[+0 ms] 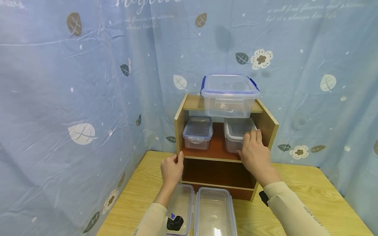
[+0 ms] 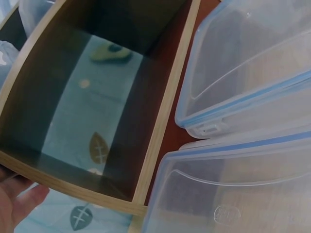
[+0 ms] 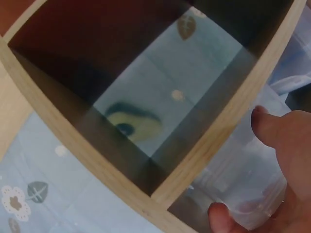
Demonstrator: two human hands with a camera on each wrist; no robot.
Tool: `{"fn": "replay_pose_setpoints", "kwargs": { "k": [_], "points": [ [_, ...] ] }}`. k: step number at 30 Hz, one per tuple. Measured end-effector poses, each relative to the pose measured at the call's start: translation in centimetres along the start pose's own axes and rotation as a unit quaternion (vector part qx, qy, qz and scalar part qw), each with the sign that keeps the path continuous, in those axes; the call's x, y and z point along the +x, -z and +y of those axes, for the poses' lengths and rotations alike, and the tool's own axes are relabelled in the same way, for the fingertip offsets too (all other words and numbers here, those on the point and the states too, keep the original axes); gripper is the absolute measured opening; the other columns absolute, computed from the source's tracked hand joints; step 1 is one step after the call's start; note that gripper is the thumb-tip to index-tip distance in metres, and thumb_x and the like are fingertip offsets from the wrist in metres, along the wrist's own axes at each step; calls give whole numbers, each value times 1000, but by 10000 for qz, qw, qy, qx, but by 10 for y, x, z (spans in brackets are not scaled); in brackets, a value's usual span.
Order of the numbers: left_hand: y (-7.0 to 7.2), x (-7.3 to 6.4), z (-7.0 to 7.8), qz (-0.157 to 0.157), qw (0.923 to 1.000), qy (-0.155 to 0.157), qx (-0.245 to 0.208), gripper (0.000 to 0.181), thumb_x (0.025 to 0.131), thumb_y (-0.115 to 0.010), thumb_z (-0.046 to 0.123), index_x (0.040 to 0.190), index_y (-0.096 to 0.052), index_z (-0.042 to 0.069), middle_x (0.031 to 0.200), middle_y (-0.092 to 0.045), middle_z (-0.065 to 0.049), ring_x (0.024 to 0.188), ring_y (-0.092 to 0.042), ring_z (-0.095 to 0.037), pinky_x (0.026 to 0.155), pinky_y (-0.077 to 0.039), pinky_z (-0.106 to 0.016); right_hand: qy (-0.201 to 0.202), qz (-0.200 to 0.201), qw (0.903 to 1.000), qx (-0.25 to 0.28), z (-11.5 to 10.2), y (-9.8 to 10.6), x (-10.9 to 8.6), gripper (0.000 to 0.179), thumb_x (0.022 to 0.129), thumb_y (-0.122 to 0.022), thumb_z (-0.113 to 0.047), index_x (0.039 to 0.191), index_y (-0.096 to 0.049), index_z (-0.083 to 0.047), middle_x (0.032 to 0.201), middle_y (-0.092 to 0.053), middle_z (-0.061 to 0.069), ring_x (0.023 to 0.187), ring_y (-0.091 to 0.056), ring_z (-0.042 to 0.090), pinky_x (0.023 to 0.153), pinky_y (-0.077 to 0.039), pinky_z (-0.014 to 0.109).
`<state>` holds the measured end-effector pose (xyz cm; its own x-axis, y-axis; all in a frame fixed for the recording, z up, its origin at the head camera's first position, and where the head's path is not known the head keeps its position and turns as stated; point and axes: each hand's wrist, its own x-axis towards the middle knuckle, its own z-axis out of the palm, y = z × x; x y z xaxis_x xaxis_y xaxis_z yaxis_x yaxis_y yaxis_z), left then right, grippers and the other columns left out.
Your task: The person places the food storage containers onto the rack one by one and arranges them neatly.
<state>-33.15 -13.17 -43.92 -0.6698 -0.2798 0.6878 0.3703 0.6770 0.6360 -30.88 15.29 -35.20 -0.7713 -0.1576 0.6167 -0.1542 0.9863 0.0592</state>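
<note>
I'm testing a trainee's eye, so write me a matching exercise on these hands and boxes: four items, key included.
1. Left hand
2. Right hand
3. Box with blue side clips
4. Two side-by-side boxes

A. On top of the shelf unit
B. At the unit's left side panel
C. On the table, in front
D. Holding the pale-lidded container

Pairs: 1-B; 2-D; 3-A; 4-C

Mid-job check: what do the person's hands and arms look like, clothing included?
The left hand and right hand are gloveless. The left sleeve and right sleeve are cream with dark lettering. A black device shows by the right cuff; another black object beside the left sleeve.
</note>
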Motion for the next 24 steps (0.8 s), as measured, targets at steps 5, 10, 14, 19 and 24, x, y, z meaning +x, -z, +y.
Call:
{"fn": "replay_pose_setpoints", "kwargs": {
  "k": [5,10,14,19,24],
  "points": [
    [0,-1,2,-89,9999,-32,-53,49,92,-62,26,48,-43,16,42,-40,5,42,-30,-9,42,-22,-26,-46,70,9999,71,0,-5,-4,77,81,-76,-29,130,-36,16,138,-36,38,137,-28,51,58,-52,58],
    [-2,-2,3,-71,10000,11,-9,48,92,-63,26,48,-44,16,42,-43,3,43,-32,-11,42,-24,-27,206,305,9990,236,7,-6,-8,79,76,-79,-21,131,-35,14,139,-37,37,139,-27,53,63,-53,60],
    [-1,-1,3,-53,10000,22,15,47,92,-62,27,49,-46,16,44,-48,2,44,-35,-13,43,-26,-28,420,440,9973,402,11,-6,-12,81,73,-77,-16,136,-33,12,142,-36,35,139,-26,53,62,-53,59],
    [0,0,3,-56,10000,31,2,47,92,-62,27,49,-47,16,44,-49,2,44,-36,-14,43,-27,-28,545,531,9957,537,12,-8,-17,87,75,-73,-14,144,-28,10,151,-26,36,143,-17,54,60,-54,53],
    [1,-1,1,39,10000,2,-8,45,91,-63,26,49,-50,16,45,-52,0,44,-38,-14,43,-29,-28,555,664,9943,630,9,-13,-23,86,82,-72,-22,147,-26,9,155,-17,34,144,-13,53,70,-55,52]
  ]
}}
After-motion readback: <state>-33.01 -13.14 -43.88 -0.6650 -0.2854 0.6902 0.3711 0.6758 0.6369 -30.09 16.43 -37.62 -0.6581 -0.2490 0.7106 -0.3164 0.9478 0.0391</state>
